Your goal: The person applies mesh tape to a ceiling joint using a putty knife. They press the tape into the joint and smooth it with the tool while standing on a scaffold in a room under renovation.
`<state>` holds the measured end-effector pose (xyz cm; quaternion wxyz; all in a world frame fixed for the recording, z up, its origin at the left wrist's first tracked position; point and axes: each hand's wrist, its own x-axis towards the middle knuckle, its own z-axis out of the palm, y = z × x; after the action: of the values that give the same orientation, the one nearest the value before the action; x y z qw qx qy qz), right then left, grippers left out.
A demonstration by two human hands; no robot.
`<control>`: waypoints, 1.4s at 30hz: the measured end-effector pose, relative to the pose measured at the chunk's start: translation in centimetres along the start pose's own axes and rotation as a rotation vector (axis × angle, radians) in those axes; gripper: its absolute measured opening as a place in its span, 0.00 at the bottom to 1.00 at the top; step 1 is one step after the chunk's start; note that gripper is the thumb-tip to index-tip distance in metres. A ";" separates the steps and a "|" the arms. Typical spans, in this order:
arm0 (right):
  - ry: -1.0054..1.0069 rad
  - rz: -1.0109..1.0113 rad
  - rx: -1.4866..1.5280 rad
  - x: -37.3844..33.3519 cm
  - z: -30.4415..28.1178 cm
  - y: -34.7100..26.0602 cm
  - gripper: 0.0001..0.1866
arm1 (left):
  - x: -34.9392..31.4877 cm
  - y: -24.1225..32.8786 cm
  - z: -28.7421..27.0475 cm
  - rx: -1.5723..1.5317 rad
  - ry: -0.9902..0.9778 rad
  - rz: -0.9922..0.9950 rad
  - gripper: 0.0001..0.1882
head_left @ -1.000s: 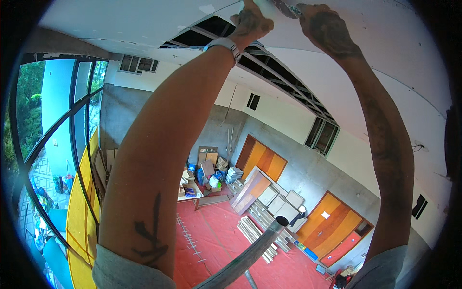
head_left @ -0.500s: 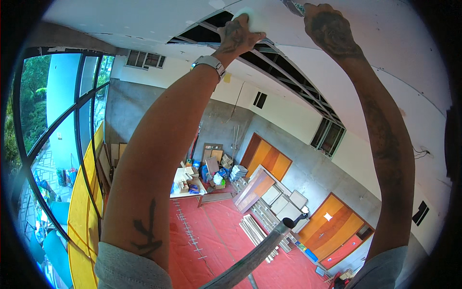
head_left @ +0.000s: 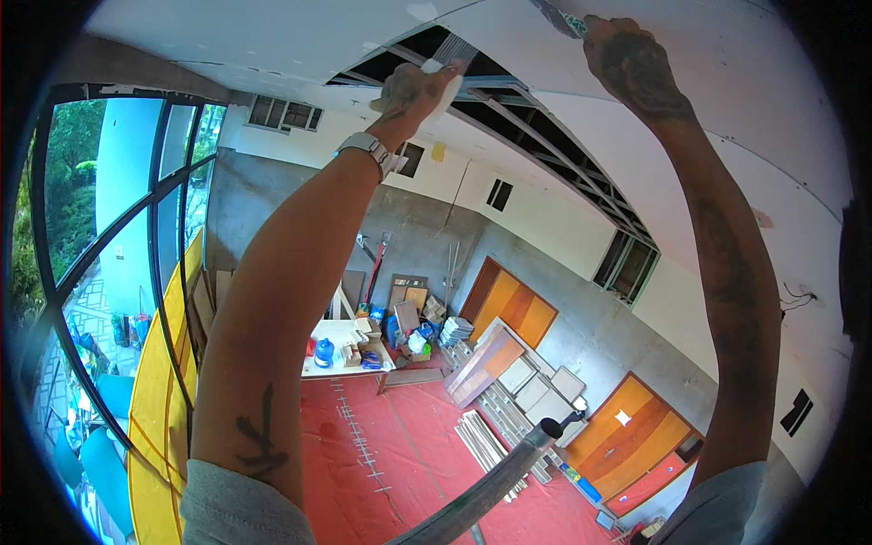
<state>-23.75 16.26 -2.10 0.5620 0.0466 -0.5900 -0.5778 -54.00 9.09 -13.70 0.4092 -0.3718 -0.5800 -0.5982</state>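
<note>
Both my arms reach up to the white ceiling (head_left: 581,118). Closed at the upper right, my right hand (head_left: 631,64) grips a putty knife (head_left: 568,22); its dark blade lies close to the ceiling, and whether it touches cannot be told. My left hand (head_left: 409,95), with a pale watch at the wrist, is closed on a white, curved, shallow piece (head_left: 447,94), seen nearly edge-on. That hand shows in front of the dark ceiling opening (head_left: 500,77) with its metal framing. Part of the white piece is hidden by the fingers.
A grey metal pole (head_left: 495,477) slants up from the lower edge between my arms. Far below lies a red floor covering (head_left: 363,463), with a cluttered table (head_left: 345,371), leaning panels (head_left: 486,363) and wooden doors (head_left: 631,422). Tall windows (head_left: 127,209) line the left; wires (head_left: 799,298) hang from the ceiling.
My left hand has come down and left from the ceiling, turning the white piece nearly edge-on. My right hand has shifted slightly in the picture, still holding the putty knife; the whole view has moved slightly.
</note>
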 end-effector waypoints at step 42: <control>-0.140 0.195 0.088 0.8 4.7 -5.5 0.10 | -5.3 5.4 -4.6 -0.062 -0.205 -0.250 0.28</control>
<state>-30.69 16.87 -4.30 0.5703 -0.0267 -0.6544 -0.4958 -46.85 4.89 -16.75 0.2587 -0.3683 -0.6416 -0.6211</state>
